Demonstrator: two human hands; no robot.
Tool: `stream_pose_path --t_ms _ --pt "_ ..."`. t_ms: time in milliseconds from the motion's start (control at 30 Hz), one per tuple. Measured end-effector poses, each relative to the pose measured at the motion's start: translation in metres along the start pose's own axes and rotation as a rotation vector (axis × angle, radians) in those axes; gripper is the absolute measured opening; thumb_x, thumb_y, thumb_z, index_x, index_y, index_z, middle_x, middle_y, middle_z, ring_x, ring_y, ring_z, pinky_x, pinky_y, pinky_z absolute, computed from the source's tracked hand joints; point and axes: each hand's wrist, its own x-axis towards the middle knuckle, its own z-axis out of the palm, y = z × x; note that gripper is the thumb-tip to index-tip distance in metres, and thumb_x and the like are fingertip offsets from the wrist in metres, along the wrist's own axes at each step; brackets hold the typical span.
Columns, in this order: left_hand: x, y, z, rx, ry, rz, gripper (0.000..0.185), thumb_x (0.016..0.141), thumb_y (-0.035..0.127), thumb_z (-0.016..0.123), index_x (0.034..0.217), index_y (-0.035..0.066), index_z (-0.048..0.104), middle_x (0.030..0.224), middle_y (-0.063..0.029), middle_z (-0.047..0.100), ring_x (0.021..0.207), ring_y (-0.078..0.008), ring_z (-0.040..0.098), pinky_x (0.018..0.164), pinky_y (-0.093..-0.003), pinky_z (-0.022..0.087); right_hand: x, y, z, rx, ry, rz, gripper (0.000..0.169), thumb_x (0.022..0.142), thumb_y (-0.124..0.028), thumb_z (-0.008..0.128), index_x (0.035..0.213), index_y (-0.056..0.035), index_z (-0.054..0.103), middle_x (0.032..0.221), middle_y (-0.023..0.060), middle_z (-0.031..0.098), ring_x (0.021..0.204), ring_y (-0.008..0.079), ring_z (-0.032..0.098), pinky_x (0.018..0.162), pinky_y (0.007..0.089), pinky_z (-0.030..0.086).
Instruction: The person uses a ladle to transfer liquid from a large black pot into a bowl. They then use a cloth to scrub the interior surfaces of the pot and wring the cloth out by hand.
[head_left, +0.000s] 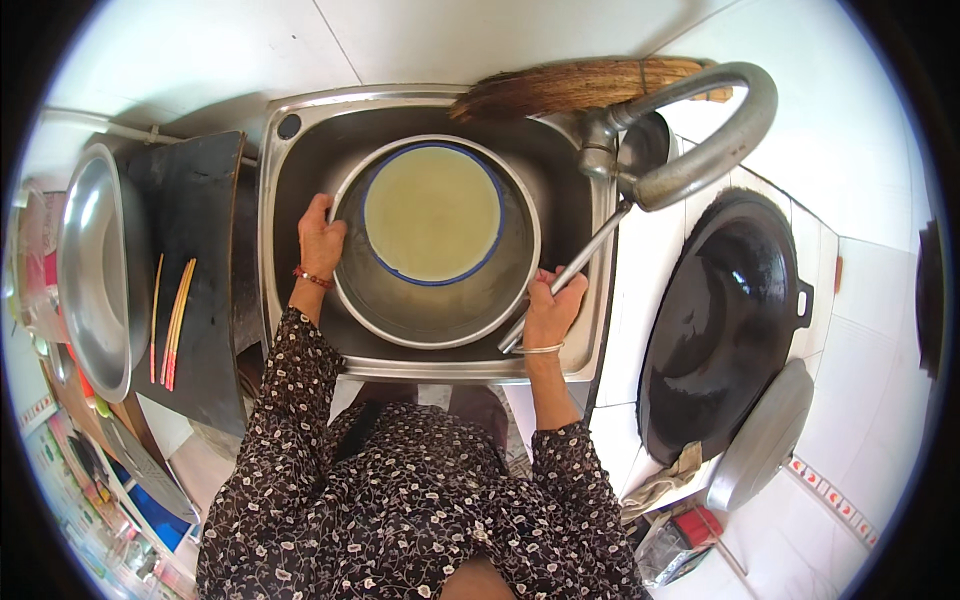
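Observation:
A wide metal basin (450, 319) stands in or just over a stainless steel sink (420, 367). Inside it is a round blue-rimmed bowl or dish (433, 214), filled with or showing a pale yellowish surface; which of these, I cannot tell. My left hand (322, 236) grips the basin's left rim, thumb on the edge. At the lower right rim, my right hand (553, 307) holds the basin; a long metal handle (592, 251), apparently of a ladle (646, 142), passes across its fingers. Whether the fingers also close on that handle is unclear.
A curved metal faucet (705, 142) and a straw whisk broom (555, 86) are at the sink's back right. Right of it lie a large black wok (727, 322), a metal lid (765, 439) and a cloth (664, 484). On the left, chopsticks (178, 322) lie on a dark board (195, 202) beside another metal basin (94, 270).

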Motion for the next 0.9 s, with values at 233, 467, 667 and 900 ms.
stream_pose_path --t_ms 233,467,667,900 --pt "-0.008 -0.005 -0.002 0.027 0.064 -0.058 0.023 0.063 -0.003 0.052 0.086 -0.001 0.053 0.07 -0.0088 0.056 0.063 -0.0164 0.052 0.06 -0.0282 0.043 0.005 -0.016 -0.049 0.003 -0.044 0.1 0.033 0.073 0.003 0.054 0.104 0.0047 0.043 0.079 0.0122 0.056 0.058 0.0151 0.057 0.042 0.0225 0.046" --pt "-0.015 -0.025 -0.01 0.127 0.036 -0.081 0.024 0.067 -0.002 0.054 0.091 -0.003 0.053 0.082 -0.0129 0.06 0.073 -0.0191 0.057 0.067 -0.0289 0.045 -0.022 -0.009 -0.149 0.059 -0.127 0.062 0.034 0.077 0.002 0.051 0.111 0.0064 0.048 0.073 0.0088 0.054 0.043 0.0095 0.047 0.035 0.0208 0.038" --pt "-0.018 -0.049 -0.025 0.255 0.021 -0.038 0.04 0.076 0.002 0.054 0.116 -0.002 0.049 0.093 -0.0174 0.061 0.088 -0.0273 0.059 0.08 -0.0336 0.044 -0.033 0.009 -0.187 0.115 0.007 0.134 0.033 0.08 -0.003 0.046 0.112 0.0046 0.047 0.066 0.0035 0.046 0.041 0.0061 0.039 0.033 0.0196 0.034" --pt "-0.063 -0.03 -0.026 0.594 0.135 0.015 0.056 0.072 -0.002 0.055 0.126 -0.003 0.039 0.121 -0.0224 0.043 0.115 -0.0367 0.038 0.099 -0.0411 0.029 0.009 0.046 -0.25 0.202 0.098 0.424 0.005 0.084 -0.01 0.047 0.086 -0.0055 0.046 0.063 0.0033 0.044 0.039 0.0079 0.038 0.031 0.023 0.032"
